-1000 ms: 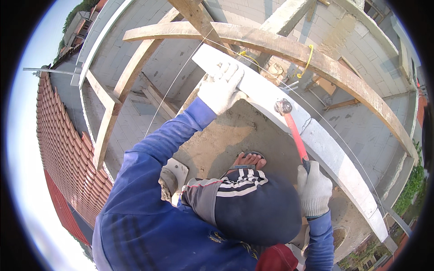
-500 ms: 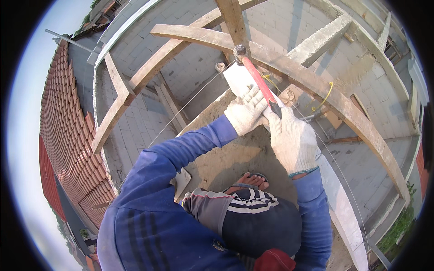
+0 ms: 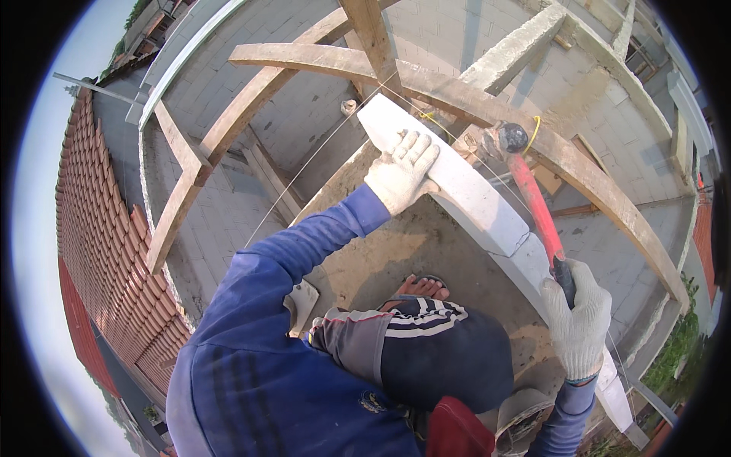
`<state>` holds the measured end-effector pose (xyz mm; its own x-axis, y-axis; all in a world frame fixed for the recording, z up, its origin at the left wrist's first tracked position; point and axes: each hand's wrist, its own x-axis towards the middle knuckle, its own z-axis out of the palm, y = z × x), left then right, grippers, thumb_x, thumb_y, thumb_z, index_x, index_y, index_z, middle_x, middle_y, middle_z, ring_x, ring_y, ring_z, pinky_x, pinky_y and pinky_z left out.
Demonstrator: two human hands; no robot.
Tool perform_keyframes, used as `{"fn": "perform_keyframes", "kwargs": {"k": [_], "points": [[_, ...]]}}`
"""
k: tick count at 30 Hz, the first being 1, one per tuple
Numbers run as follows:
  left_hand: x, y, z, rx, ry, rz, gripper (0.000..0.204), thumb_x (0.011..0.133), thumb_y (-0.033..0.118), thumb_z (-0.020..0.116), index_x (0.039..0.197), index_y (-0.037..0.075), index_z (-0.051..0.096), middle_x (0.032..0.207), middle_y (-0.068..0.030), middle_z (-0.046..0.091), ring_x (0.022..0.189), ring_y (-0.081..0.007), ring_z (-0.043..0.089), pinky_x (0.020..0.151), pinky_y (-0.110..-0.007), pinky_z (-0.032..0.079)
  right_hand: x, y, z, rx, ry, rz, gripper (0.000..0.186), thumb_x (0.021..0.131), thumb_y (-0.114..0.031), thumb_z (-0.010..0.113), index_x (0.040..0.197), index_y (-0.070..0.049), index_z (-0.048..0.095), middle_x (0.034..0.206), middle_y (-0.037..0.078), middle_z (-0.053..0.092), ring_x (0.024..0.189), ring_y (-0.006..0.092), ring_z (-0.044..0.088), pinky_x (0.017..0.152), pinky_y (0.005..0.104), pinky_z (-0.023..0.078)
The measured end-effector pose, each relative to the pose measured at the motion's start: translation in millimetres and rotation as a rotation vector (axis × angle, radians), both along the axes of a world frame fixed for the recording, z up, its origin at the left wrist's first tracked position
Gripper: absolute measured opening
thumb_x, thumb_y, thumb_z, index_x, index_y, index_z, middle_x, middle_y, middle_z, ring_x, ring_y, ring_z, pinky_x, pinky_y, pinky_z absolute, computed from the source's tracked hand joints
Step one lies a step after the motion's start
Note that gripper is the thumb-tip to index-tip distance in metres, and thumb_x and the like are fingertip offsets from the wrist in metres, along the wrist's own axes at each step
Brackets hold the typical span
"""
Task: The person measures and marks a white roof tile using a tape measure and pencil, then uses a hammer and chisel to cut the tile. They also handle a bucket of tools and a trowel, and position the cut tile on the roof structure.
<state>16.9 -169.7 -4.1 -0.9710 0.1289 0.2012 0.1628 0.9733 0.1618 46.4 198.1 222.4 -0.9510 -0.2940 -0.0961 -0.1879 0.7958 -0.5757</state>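
Note:
My left hand [image 3: 401,171], in a white knit glove, lies with its fingers stretched out on a white lightweight block [image 3: 464,186]. That block is set along the wall top, its far corner by a wooden post. My right hand [image 3: 579,316], gloved the same way, grips the black end of a hammer [image 3: 535,198] with a red shaft. The hammer's dark rounded head is raised to the right of the block. A second white block [image 3: 531,266] adjoins the first at an uneven joint, partly hidden by my right hand.
Thin string lines [image 3: 316,171] meet near the block's far end. A curved wooden beam [image 3: 457,99] crosses ahead, held by an upright post [image 3: 369,38]. Grey block walls drop away below. A trowel-like metal plate [image 3: 304,301] lies beside my knee; tiled roofing [image 3: 114,251] is at left.
My right hand has swung right and nearer to me, carrying the hammer away from the block's far end. My left hand still rests on the block. The view has shifted slightly.

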Motion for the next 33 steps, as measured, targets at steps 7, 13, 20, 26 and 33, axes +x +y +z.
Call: {"fn": "perform_keyframes", "kwargs": {"k": [7, 13, 20, 26, 33], "points": [[13.4, 87.8, -3.8, 0.028, 0.051, -0.119, 0.085, 0.097, 0.027, 0.080, 0.168, -0.001, 0.043, 0.173, -0.0307, 0.042, 0.163, -0.0540, 0.032, 0.136, -0.067, 0.015, 192.8, 181.0, 60.4, 0.495, 0.091, -0.574, 0.034, 0.085, -0.018, 0.088, 0.115, -0.005, 0.079, 0.082, 0.015, 0.071, 0.071, 0.0369, 0.072, 0.068, 0.0418, 0.056], [16.2, 117.3, -16.8, 0.094, 0.171, -0.300, 0.076, 0.108, 0.028, 0.067, 0.174, 0.006, 0.038, 0.178, -0.0212, 0.041, 0.168, -0.0401, 0.033, 0.139, -0.061, 0.016, 362.2, 218.2, 111.2, 0.695, 0.106, -1.163, 0.041, 0.089, -0.019, 0.090, 0.123, -0.002, 0.078, 0.089, 0.017, 0.074, 0.072, 0.0297, 0.072, 0.072, 0.0358, 0.057], [-12.1, 266.3, 101.2, 0.230, 0.266, -0.563, 0.064, 0.111, 0.026, 0.066, 0.171, 0.011, 0.048, 0.177, -0.0168, 0.046, 0.166, -0.0390, 0.037, 0.139, -0.054, 0.022, 575.4, 166.0, 114.0, 0.590, 0.241, -2.035, 0.037, 0.110, -0.030, 0.069, 0.135, -0.002, 0.075, 0.076, 0.000, 0.062, 0.057, 0.0052, 0.055, 0.054, 0.0294, 0.046], [-25.7, 329.3, 138.8, 0.282, 0.294, -0.804, 0.062, 0.109, 0.015, 0.068, 0.168, 0.006, 0.051, 0.174, -0.0179, 0.050, 0.162, -0.0394, 0.042, 0.138, -0.052, 0.026, 672.2, 143.1, 45.8, 0.349, 0.218, -2.430, 0.039, 0.110, -0.035, 0.068, 0.131, -0.003, 0.076, 0.072, -0.001, 0.058, 0.054, 0.0083, 0.058, 0.052, 0.0303, 0.047], [-23.8, 370.8, 155.1, 0.383, 0.080, -0.990, 0.063, 0.107, 0.005, 0.060, 0.169, 0.000, 0.048, 0.176, -0.0188, 0.048, 0.167, -0.0351, 0.037, 0.138, -0.047, 0.021, 768.5, 161.6, -22.9, -0.037, 0.169, -2.608, 0.032, 0.110, -0.033, 0.066, 0.120, -0.003, 0.073, 0.072, -0.002, 0.055, 0.052, 0.0086, 0.054, 0.047, 0.0297, 0.048]]}}
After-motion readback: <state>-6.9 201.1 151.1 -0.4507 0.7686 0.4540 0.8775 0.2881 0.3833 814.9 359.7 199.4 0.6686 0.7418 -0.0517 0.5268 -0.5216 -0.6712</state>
